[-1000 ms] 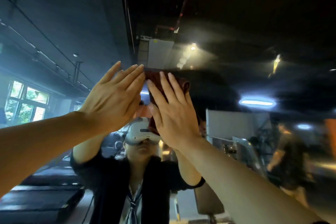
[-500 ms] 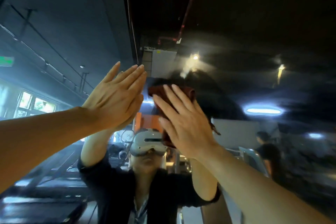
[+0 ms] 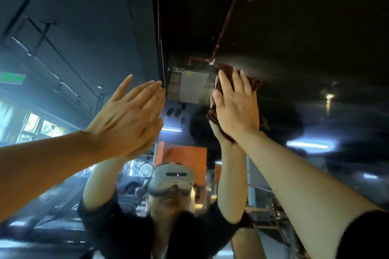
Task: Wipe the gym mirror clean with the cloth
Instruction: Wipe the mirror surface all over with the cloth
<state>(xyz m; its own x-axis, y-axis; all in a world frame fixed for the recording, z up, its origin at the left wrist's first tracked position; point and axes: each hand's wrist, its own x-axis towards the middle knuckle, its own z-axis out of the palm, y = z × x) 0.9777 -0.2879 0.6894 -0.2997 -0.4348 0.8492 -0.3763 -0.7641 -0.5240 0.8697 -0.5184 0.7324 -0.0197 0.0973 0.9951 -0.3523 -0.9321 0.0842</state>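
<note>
mirror (image 3: 315,48), right hand (image 3: 235,107) pressing cloth (image 3: 253,84)

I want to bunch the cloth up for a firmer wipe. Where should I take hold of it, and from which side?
Probably the loose folds of the dark red cloth showing past the fingertips of the right hand, which presses it flat on the mirror. Come from above and right; the free left hand could reach.

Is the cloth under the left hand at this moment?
No, the dark red cloth is pressed against the mirror by the flat right hand, while the left hand touches the glass bare.
</note>
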